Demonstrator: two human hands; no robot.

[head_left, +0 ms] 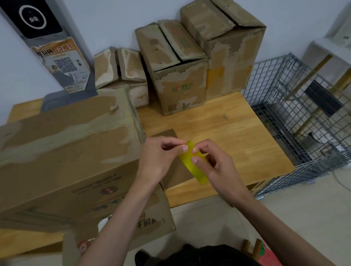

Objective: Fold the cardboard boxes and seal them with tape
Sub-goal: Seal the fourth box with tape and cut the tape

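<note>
1. Wooden table [224,127], loaded with worn cardboard boxes.
2. Large cardboard box [60,158] lying on its side at left, old tape strips across its upper face.
3. Three smaller boxes against the wall: low one [120,73], middle one [174,68], tallest [225,41], flaps loosely closed.
4. Wire cage [303,123] just right of the table.
5. Left hand [157,158] pinching the upper edge of the tape roll.
6. Right hand [214,163] gripping the roll's side.
7. Yellow tape roll [189,160] held above the table's front, beside the large box.

Big box [60,158] cut off by left edge. Tape roll [193,163] partly hidden behind fingers. Print on boxes too blurry to read.
</note>
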